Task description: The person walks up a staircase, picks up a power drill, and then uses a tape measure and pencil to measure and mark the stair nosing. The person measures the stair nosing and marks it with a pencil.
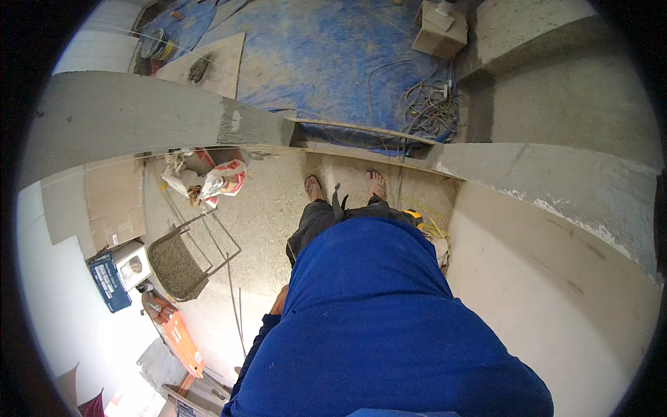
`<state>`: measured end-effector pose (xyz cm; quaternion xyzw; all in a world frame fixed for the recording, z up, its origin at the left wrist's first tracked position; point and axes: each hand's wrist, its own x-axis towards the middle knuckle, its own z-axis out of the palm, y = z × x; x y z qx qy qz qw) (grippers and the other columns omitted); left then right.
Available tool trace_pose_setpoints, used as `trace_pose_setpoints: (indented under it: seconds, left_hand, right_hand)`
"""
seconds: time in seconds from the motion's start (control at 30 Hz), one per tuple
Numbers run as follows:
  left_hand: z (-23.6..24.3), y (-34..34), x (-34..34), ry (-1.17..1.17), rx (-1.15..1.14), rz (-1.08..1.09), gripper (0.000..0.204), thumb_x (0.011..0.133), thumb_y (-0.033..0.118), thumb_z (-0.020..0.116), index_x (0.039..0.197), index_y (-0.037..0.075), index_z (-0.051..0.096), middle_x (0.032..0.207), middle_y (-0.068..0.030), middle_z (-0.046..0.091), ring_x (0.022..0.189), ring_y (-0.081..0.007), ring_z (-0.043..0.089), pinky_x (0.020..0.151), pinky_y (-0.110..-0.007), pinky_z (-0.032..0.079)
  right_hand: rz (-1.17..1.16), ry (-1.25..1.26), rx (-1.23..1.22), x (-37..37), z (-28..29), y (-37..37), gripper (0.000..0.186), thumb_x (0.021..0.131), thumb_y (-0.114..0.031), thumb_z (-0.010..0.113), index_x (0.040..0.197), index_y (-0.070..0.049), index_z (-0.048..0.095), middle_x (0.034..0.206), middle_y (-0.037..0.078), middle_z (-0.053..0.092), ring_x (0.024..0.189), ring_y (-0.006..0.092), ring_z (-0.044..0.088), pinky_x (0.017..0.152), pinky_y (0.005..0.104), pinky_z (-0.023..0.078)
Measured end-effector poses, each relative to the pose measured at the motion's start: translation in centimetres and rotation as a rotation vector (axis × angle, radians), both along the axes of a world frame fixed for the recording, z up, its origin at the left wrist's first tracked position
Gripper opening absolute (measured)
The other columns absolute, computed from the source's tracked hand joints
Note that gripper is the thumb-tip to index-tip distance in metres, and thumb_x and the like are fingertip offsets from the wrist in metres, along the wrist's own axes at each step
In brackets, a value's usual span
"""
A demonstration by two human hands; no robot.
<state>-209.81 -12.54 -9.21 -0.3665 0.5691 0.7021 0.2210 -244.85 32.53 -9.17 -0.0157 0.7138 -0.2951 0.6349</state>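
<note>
One hand is visible: the left hand (280,300), seen in part past the edge of the blue shirt (375,306), low at the person's left side. Its fingers are largely hidden; whether they are spread, curled or gripping anything could not be determined. The right hand does not appear, and its condition is likewise undetermined. Nearest the left hand are two thin rods (235,313) on the pale floor (260,222), out to its left and showing apart from it; their long axis runs roughly fore and aft, alongside the body. Farther left and somewhat forward stands a tray (196,290) bearing grey mix (171,260), with its tubular frame (225,231) reaching from the tray back toward the person's legs. The governing relation is therefore sideways: rods and tray both lie on the left, the rods between tray and body, making the left the nearer side. Both feet (376,184) point toward a low gap in the grey wall, crossed by a wooden strip (368,130). Beyond it lies a blue tarpaulin (313,62) with a tangled cable (427,111) at its right. Crumpled bags (224,178) rest forward of the tray, near the wall.
</note>
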Motion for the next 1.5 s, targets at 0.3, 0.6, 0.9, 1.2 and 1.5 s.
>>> trace_pose_setpoints:
  seconds: [0.3,0.6,0.9,1.2,1.5]
  left_hand:
    - [3.6,-0.1,-3.9,-0.16,0.055,0.135,0.039,0.096,0.016,0.066,0.131,-0.001,0.065,0.121,-0.0119,0.072,0.113,-0.024,0.066,0.101,-0.035,0.051]
    - [13.2,-23.1,-10.2,0.277,-1.228,0.472,0.04,0.104,0.014,0.042,0.137,0.001,0.059,0.139,-0.0145,0.061,0.134,-0.0275,0.054,0.113,-0.04,0.043]
    - [39.7,-39.2,-23.3,0.811,-1.918,0.978,0.046,0.104,0.022,0.047,0.14,-0.006,0.047,0.136,-0.022,0.053,0.128,-0.0338,0.053,0.107,-0.047,0.043]
    - [36.8,-49.6,-28.8,0.445,-2.554,1.221,0.07,0.096,0.043,0.052,0.141,-0.008,0.037,0.12,-0.0327,0.046,0.118,-0.0464,0.05,0.101,-0.063,0.039]
    - [36.9,-46.6,-29.0,0.485,-2.634,1.162,0.084,0.091,0.057,0.052,0.143,-0.007,0.036,0.124,-0.0278,0.044,0.122,-0.0398,0.049,0.107,-0.055,0.043]
  right_hand:
    - [0.124,0.037,-0.302,-4.3,-1.4,0.2,0.04,0.092,-0.018,0.067,0.127,-0.001,0.064,0.108,0.024,0.073,0.102,0.0309,0.07,0.093,0.0418,0.052]
    - [-0.145,1.203,-0.275,-19.6,5.7,-13.3,0.018,0.094,-0.013,0.064,0.108,-0.003,0.069,0.099,0.018,0.073,0.092,0.0308,0.071,0.08,0.0401,0.055]
    - [-0.424,2.859,-0.642,-24.0,27.0,-9.8,0.03,0.095,-0.022,0.064,0.105,0.006,0.058,0.111,0.021,0.061,0.102,0.0309,0.062,0.09,0.0416,0.049]
    - [-0.781,2.668,-0.354,-28.5,26.7,-9.0,0.057,0.094,-0.034,0.068,0.128,0.003,0.041,0.126,0.021,0.041,0.118,0.0311,0.044,0.099,0.0453,0.037]
    - [-0.518,3.02,0.368,-30.8,26.7,-9.0,0.064,0.094,-0.058,0.064,0.127,-0.005,0.049,0.127,0.019,0.04,0.125,0.0366,0.036,0.102,0.0523,0.027]
